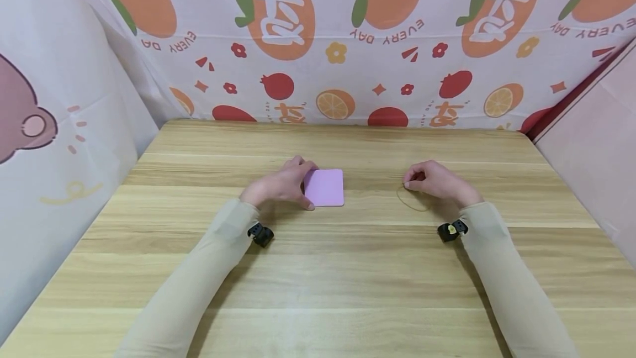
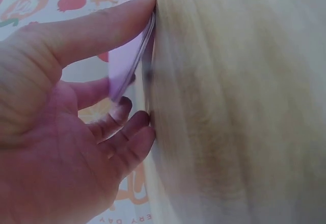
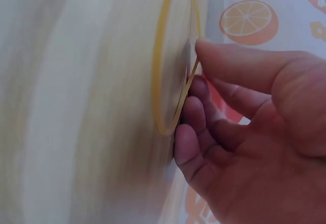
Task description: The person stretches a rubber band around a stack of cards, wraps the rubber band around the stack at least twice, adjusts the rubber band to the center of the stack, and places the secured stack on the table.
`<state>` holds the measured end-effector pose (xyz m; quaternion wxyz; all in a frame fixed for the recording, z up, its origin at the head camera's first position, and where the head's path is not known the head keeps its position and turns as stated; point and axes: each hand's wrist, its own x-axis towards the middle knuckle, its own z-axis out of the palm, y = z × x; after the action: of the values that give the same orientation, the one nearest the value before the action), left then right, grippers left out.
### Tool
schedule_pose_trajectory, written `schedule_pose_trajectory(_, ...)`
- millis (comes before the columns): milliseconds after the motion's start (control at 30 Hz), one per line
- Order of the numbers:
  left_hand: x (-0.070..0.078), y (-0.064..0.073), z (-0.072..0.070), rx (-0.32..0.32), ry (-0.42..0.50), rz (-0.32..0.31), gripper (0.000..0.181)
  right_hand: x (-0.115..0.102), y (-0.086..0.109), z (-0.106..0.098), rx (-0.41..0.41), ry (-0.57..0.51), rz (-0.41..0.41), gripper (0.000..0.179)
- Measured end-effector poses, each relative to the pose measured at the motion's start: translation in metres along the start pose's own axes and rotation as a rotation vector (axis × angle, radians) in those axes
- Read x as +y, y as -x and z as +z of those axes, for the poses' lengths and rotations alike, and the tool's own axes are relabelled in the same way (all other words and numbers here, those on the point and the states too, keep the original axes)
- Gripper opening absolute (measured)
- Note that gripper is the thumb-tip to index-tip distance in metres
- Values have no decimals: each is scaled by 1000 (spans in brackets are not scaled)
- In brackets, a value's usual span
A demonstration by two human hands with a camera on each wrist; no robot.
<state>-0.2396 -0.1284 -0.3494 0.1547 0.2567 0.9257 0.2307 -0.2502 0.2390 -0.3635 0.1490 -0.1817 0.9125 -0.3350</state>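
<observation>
Overall: wood-grain table (image 1: 348, 280) under both grips. L hand (image 1: 288, 181) clamped on pink pad (image 1: 325, 188), thumb at near edge, fingers at far; R hand (image 1: 439, 182) well apart, thumb + fingertips pinched on rubber band (image 3: 157, 61). Pad, mostly to R of L grip: approx. sq., rounded corners, plain lilac-pink top, thin layers at edge (L wrist view). Band, at R fingertips: thin yellow loop, on near side of pinch.
</observation>
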Motion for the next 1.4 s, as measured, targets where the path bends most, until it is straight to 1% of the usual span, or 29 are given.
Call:
schedule_pose_trajectory(233,1,-3,1,-30,131,6,82,-2,3,-4,7,-48,4,8)
schedule_pose_trajectory(400,1,-2,0,-28,125,1,85,0,2,-7,-8,-93,6,10)
schedule_pose_trajectory(467,0,-3,1,-18,119,-4,78,1,2,-7,-19,-131,15,10)
schedule_pose_trajectory(567,-1,-4,0,3,137,-12,65,3,1,-8,-31,-186,18,13)
schedule_pose_trajectory(633,-1,-4,0,16,153,-11,60,2,2,-9,-37,-244,34,16)
schedule_pose_trajectory(800,-2,-4,0,28,208,4,63,6,3,-10,-81,-410,40,26)
schedule_pose_trajectory(900,-3,-4,0,33,237,5,60,10,2,-10,-117,-488,23,29)
schedule_pose_trajectory(1000,-4,-4,1,36,261,7,56,16,1,-10,-135,-571,14,29)
schedule_pose_trajectory(1067,-4,-4,1,38,267,13,53,19,2,-11,-137,-652,10,30)
schedule_pose_trajectory(1233,-3,-4,0,41,280,9,51,21,4,-13,-120,-971,-11,23)
schedule_pose_trajectory(1267,-3,-4,0,42,279,10,51,21,5,-14,-115,-1019,-17,22)
schedule_pose_trajectory(1300,-3,-3,0,44,278,11,51,20,5,-14,-111,-1063,-20,20)
schedule_pose_trajectory(1400,-2,-3,0,52,284,12,50,20,5,-15,-90,-1132,-24,19)
